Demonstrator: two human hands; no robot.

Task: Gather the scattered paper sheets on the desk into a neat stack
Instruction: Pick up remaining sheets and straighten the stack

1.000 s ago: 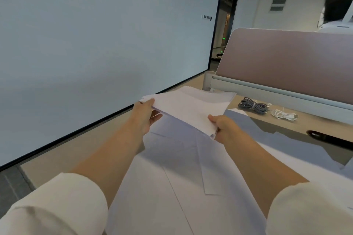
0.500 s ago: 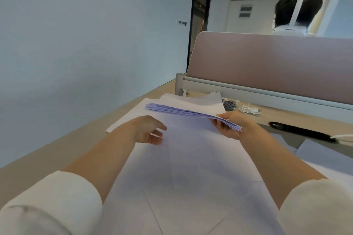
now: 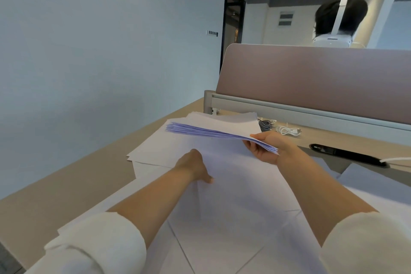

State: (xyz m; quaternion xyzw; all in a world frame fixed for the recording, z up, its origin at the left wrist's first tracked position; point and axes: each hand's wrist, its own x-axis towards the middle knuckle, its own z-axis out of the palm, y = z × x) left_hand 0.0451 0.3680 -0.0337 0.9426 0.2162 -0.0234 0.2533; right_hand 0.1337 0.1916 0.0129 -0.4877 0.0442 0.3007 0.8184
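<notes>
My right hand (image 3: pixel 268 150) grips a thick stack of white paper sheets (image 3: pixel 222 125) by its near right corner and holds it level a little above the desk. Below it, several loose white sheets (image 3: pixel 240 211) lie overlapping across the beige desk (image 3: pixel 66 187). My left hand (image 3: pixel 193 168) is down on these sheets under the stack's near edge. Its thumb lies on top of one sheet and its fingers are hidden beneath that sheet's edge.
A pink-brown partition (image 3: pixel 311 73) closes the desk's far side. In front of it lie a coiled grey cable (image 3: pixel 265 123), a white cable (image 3: pixel 288 130) and a black cable slot (image 3: pixel 347 154). A person's head (image 3: pixel 340 20) shows behind the partition. A pale wall runs along the left.
My left hand let go of the stack, dropped to the loose sheets and slid its fingers under one. My right hand now holds the stack alone, flatter.
</notes>
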